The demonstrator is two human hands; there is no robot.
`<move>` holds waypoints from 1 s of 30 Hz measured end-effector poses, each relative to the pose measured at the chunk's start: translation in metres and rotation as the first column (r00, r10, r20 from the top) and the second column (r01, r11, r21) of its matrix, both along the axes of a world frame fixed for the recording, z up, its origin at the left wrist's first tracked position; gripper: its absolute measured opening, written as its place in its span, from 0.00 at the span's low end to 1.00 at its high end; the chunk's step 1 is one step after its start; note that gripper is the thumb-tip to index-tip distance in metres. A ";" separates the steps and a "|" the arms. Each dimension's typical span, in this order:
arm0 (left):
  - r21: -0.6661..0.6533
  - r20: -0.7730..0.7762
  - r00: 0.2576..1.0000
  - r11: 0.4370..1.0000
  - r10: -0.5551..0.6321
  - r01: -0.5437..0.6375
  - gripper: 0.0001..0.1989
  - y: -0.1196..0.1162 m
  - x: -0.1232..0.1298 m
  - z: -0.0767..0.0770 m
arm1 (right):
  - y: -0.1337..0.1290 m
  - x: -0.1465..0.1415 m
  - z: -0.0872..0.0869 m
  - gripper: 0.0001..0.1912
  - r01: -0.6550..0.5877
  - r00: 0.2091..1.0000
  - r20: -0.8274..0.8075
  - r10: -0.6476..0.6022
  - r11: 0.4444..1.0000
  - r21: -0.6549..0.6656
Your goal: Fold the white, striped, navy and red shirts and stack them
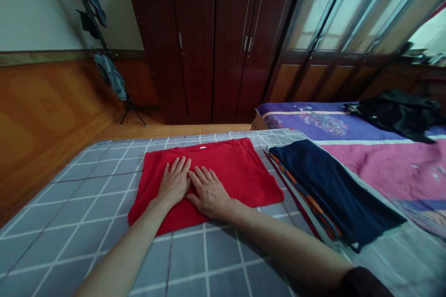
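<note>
A red garment, folded into a flat, wide shape, lies in front of me on a grey checked bedspread. A small white tag shows near its far edge. My left hand rests flat on the left part of the red cloth, fingers stretched forward. Close beside it, my right hand lies palm down on the same cloth, its fingertips near the left thumb. Neither hand grips anything. To the right is a stack of folded clothes with a navy garment on top and orange, grey and red edges below.
A second bed with a purple and pink cover stands at the right, a black garment heaped on it. Dark red wardrobes line the back. A coat stand holds a blue-grey cloth at the far left.
</note>
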State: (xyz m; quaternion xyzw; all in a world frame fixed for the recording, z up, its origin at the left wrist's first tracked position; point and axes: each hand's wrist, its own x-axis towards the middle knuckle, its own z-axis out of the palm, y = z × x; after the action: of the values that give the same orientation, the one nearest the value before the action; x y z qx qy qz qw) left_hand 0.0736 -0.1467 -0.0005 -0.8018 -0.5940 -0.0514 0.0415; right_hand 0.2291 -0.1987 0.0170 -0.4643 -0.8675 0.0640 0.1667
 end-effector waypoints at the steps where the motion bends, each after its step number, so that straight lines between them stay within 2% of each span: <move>1: 0.018 0.005 1.000 1.000 0.007 -0.007 0.26 0.000 0.001 -0.001 | -0.001 0.007 -0.001 0.34 0.018 1.000 0.015 -0.018 1.000 -0.003; 4: 0.056 0.022 1.000 0.998 0.016 -0.017 0.26 -0.002 0.005 0.001 | -0.012 0.036 -0.002 0.35 0.078 0.995 0.065 -0.078 0.997 -0.002; 7: 0.062 0.033 0.999 0.998 0.010 -0.012 0.27 -0.004 0.005 0.003 | -0.030 0.081 -0.004 0.36 0.193 0.971 0.141 -0.192 0.981 0.008; 11: 0.058 0.039 0.999 0.998 0.010 -0.012 0.27 -0.005 0.005 0.004 | -0.051 0.145 -0.010 0.35 0.373 0.898 0.215 -0.383 0.924 0.085; 13: 0.058 0.046 0.999 0.998 0.012 -0.014 0.27 -0.005 0.006 0.005 | -0.053 0.162 -0.011 0.36 0.433 0.866 0.216 -0.451 0.893 0.126; 15: 0.058 0.056 0.998 0.998 0.012 -0.015 0.27 -0.005 0.006 0.004 | -0.048 0.163 -0.009 0.36 0.460 0.852 0.202 -0.483 0.875 0.150; 17: 0.056 0.062 0.998 0.998 0.011 -0.015 0.27 -0.004 0.006 0.004 | -0.040 0.147 -0.005 0.35 0.454 0.861 0.175 -0.478 0.877 0.159; 19: 0.056 0.063 0.998 0.998 0.009 -0.012 0.27 -0.004 0.006 0.004 | -0.031 0.122 -0.002 0.34 0.397 0.896 0.154 -0.417 0.906 0.146; 21: 0.061 0.061 0.998 0.998 0.004 -0.008 0.27 -0.005 0.005 0.003 | -0.022 0.102 -0.001 0.35 0.292 0.940 0.156 -0.305 0.951 0.099; 23: 0.068 0.058 0.998 0.998 0.001 -0.005 0.27 -0.004 0.005 0.002 | -0.013 0.097 -0.003 0.36 0.237 0.955 0.170 -0.243 0.970 0.051; 26: 0.062 0.062 0.998 0.998 0.007 -0.011 0.27 -0.004 0.005 0.001 | 0.000 0.115 -0.006 0.39 0.354 0.910 0.215 -0.355 0.934 0.045; 30: 0.042 0.082 0.997 0.999 0.016 -0.020 0.27 -0.002 0.006 0.001 | 0.014 0.143 -0.004 0.40 0.567 0.778 0.273 -0.566 0.820 0.082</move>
State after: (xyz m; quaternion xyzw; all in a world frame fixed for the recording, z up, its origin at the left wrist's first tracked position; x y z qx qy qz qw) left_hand 0.0801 -0.1491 0.0008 -0.7926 -0.6011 -0.0961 0.0348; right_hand 0.3725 -0.1847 0.0134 -0.7078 -0.7024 -0.0545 0.0506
